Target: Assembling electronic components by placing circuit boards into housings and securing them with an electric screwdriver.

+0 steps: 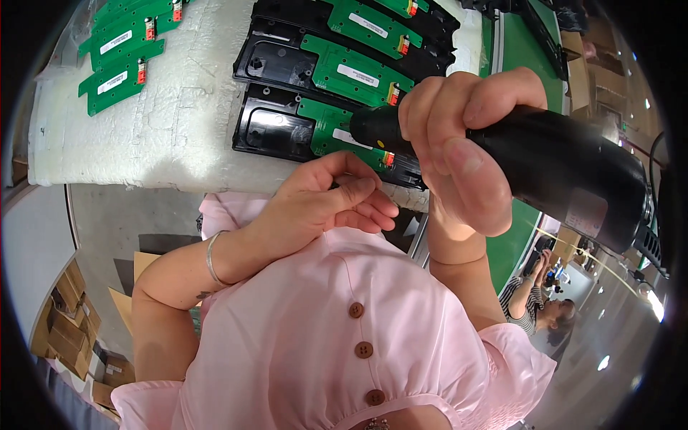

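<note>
In the head view, one black electric screwdriver (566, 168) was clamped in the right hand (459, 150), its nose over the green circuit board (322, 140) on the nearest black plastic housing (276, 132). The left hand (315, 201) was positioned near the housing's near edge, fingers loosely curled; whether they gripped anything could not be determined.

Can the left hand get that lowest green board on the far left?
Probably yes. The left hand would pass the corner of the nearest black case, then only white padding seems to lie before the green board. The black tool is off to the right.
</note>
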A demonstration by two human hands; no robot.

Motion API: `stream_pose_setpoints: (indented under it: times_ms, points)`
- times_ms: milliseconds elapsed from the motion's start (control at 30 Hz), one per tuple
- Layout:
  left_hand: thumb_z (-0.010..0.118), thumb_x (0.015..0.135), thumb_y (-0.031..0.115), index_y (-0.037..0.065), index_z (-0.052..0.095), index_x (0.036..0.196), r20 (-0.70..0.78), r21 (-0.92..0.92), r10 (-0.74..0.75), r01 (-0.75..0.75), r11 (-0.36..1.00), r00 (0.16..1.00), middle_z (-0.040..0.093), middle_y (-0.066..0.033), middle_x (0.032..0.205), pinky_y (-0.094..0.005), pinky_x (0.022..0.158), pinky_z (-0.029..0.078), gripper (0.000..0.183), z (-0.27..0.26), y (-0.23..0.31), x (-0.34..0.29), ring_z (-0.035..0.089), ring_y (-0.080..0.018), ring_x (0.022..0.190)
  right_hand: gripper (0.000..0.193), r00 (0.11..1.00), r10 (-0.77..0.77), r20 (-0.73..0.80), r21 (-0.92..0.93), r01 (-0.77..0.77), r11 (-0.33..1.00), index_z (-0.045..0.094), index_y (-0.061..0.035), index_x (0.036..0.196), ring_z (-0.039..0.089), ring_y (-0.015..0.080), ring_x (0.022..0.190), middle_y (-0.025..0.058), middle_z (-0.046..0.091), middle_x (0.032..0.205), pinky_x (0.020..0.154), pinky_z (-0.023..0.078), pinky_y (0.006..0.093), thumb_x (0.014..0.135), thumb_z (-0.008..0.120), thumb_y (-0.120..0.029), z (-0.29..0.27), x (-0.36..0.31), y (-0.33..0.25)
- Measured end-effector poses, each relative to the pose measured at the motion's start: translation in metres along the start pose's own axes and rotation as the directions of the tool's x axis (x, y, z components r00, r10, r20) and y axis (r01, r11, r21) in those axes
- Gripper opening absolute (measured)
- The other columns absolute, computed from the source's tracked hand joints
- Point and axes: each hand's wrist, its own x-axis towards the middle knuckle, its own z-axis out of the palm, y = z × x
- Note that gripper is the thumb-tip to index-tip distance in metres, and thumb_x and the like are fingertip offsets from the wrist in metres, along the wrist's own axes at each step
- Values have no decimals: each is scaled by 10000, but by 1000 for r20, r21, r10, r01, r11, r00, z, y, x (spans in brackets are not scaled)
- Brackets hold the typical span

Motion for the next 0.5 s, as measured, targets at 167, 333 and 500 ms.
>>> stream_pose_setpoints:
  times_ms: [167, 333, 500]
  points:
    - [506, 881, 86, 18, 544, 1019, -79, -59, 178, -183, 981, 981, 596, -82, 931, -248, 755, 490, 158, -7, -1, -7, 596, -140, 828, 227, 1000, 23, 8, -1, -23, 1000, 386, -73, 881, 367, 123, 491, 23, 418, 585, 496, 312, 277, 683, 492, -34, 2, 1, 0]
    - [536, 868, 107, 18, 573, 998, -122, -208, 204, -226, 952, 971, 603, -70, 910, -226, 729, 492, 162, -7, 3, -5, 594, -126, 804, 239, 982, -144, 123, 207, 117, 971, 402, -103, 876, 381, 102, 494, -39, 414, 585, 479, 311, 256, 672, 502, -29, -12, 1, -24]
    - [555, 860, 125, 24, 581, 991, -90, -317, 202, -220, 922, 975, 610, -59, 881, -217, 698, 490, 167, -10, 0, -3, 592, -119, 773, 294, 902, -328, 280, 345, 224, 911, 453, -115, 875, 565, 22, 527, -72, 570, 600, 545, 412, 127, 661, 614, 6, -25, -1, -55]
